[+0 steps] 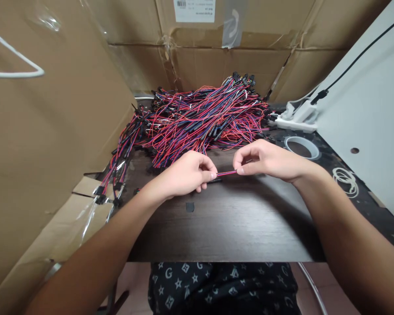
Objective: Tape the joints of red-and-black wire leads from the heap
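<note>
A short stretch of red and dark wires (226,173) runs level between my two hands, above the dark tabletop (246,227). My left hand (193,173) pinches one end between thumb and forefinger. At the other end, the thumb and fingertips of my right hand (261,162) are closed on the same wires. A black sleeve-like piece (215,180) shows just below the left fingertips; whether it belongs to these wires I cannot tell. Behind my hands lies a large heap of red, blue and black wire harnesses (210,116) with black connectors.
Several harnesses (121,148) hang over the left edge beside a cardboard box (52,109). On the right are a white power strip (297,122), a tape roll (302,147) and a coiled pale cord (346,181). A small black piece (190,207) lies near the front.
</note>
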The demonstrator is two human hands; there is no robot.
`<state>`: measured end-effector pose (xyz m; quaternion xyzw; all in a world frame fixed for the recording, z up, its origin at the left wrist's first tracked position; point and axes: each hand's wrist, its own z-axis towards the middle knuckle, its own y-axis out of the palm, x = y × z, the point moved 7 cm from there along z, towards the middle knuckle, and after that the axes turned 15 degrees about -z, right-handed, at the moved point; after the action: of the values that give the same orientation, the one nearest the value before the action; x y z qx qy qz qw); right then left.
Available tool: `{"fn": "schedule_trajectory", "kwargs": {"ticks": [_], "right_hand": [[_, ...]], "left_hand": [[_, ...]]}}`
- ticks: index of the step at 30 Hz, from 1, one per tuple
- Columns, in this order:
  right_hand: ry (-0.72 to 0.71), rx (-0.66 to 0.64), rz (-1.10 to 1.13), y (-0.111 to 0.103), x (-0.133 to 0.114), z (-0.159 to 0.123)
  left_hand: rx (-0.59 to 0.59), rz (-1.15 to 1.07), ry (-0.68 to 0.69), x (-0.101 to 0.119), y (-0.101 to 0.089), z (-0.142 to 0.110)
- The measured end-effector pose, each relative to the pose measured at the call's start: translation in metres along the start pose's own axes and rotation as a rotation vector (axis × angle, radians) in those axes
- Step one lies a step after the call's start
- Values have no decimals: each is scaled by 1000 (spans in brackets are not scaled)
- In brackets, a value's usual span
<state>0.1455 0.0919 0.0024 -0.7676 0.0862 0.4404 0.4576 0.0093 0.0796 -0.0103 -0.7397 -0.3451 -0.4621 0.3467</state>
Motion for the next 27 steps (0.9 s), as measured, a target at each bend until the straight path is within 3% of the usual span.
{"fn": "schedule_trajectory", "kwargs": {"ticks": [6,10,14,21,27], "right_hand": [[-21,18,-36,1,-2,0],[-62,-29,-43,16,-8,5],[-10,-76,-34,26,-5,7],[-26,-129,-110,19,-4,3],[14,-95,-108,3,5,-6]], "left_hand": [[7,1,11,2,1,-1],[5,6,16,0,8,1],[2,4,14,-2,13,2],[-39,13,-30,-6,14,2],[-63,-7,-19,-4,11,0]]}}
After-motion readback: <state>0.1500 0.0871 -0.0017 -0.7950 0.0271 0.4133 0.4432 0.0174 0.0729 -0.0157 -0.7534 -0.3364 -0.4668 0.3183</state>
